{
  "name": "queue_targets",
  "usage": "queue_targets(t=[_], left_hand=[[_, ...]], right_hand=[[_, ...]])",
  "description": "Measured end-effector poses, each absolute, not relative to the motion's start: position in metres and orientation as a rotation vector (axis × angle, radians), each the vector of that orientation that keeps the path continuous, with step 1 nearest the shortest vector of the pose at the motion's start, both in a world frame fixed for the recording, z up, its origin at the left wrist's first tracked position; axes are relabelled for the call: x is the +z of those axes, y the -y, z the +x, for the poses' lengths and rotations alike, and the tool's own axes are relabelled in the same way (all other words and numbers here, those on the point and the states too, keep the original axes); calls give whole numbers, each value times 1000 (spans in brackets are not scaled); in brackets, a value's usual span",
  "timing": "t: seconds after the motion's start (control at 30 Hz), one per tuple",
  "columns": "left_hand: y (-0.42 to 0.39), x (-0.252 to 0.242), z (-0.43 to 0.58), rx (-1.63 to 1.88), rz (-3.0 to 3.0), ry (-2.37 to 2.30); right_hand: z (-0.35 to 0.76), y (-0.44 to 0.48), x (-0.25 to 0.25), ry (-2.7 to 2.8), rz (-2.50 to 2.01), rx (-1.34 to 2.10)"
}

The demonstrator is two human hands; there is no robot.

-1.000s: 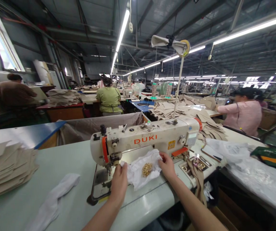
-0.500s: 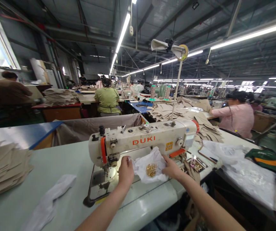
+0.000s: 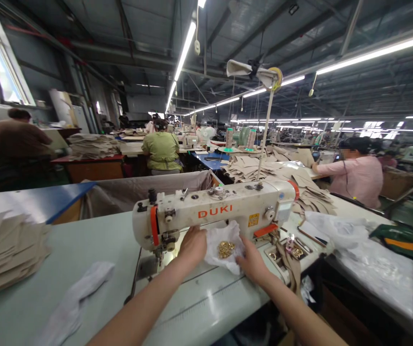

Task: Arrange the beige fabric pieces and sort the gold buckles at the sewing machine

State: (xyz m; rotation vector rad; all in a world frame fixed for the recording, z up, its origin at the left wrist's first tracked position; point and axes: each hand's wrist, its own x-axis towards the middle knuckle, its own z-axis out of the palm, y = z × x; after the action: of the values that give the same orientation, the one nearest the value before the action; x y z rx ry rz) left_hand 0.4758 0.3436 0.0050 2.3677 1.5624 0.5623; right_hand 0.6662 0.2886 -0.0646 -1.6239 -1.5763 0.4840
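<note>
Between my hands a crumpled thin white wrap (image 3: 212,252), cloth or plastic I cannot tell, lies spread like a shallow bowl. A small heap of shiny gold metal pieces (image 3: 225,249) rests in its middle. My left hand (image 3: 194,246) is closed on the wrap's left edge, under the sewing machine's arm. At the lower right edge, my right hand (image 3: 252,262) pinches the wrap with thumb and fingers. The white sewing machine (image 3: 242,209), lettered DUKI, stands just behind both hands.
A small tray (image 3: 284,271) with gold rings and a beige strip sits right of my right hand. Beige fabric pieces (image 3: 8,254) are stacked at left, near a white cloth glove or sleeve (image 3: 80,295). Clear plastic bags (image 3: 375,269) lie at right. Co-workers sit beyond.
My left hand has moved slightly right and up, and my right hand slightly down. The white wrap is drawn in narrower around the gold pieces.
</note>
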Motion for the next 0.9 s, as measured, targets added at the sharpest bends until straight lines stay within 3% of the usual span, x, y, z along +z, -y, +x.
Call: queue_targets(t=[0.17, 0.37, 0.6, 0.9], left_hand=[[-316, 8, 492, 397, 2555, -1318], [-323, -21, 498, 230, 2481, -1380], [-343, -34, 489, 22, 2436, -1349], [-368, -31, 487, -124, 2389, -1359]], right_hand=[[663, -293, -66, 1630, -1600, 371], [653, -276, -45, 1947, -1507, -115], [632, -301, -20, 2278, -1451, 203], [666, -294, -30, 2288, -1751, 15]])
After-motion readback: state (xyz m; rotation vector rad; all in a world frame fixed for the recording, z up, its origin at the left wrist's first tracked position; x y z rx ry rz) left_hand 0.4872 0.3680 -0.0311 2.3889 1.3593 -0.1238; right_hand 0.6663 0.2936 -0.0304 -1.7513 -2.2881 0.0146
